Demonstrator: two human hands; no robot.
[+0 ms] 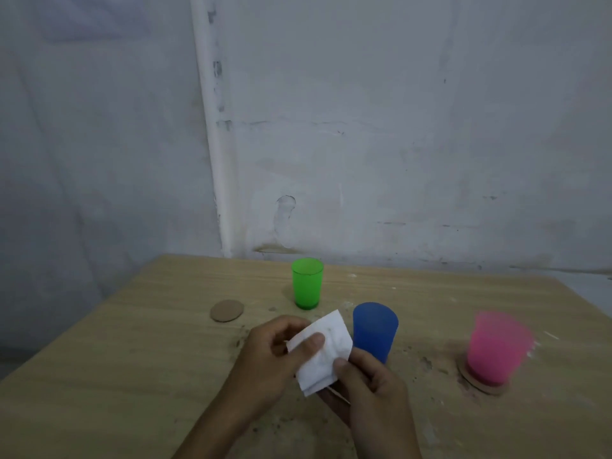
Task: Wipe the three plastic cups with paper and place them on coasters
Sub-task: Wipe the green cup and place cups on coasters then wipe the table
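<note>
A folded white paper (323, 351) is held between both hands above the table's middle. My left hand (275, 356) pinches its left edge with the thumb on top. My right hand (371, 389) pinches its lower right corner. Just behind the paper stands the blue cup (375, 331), upright on the bare table; its base is hidden by my right hand. The green cup (307, 283) stands upright farther back. The pink cup (495, 347) stands on a round cardboard coaster (477, 384) at the right. An empty coaster (227, 310) lies at the left.
The wooden table (116, 376) has crumbs and dust around its middle. A white wall with a vertical pipe (215, 144) rises right behind the table's far edge.
</note>
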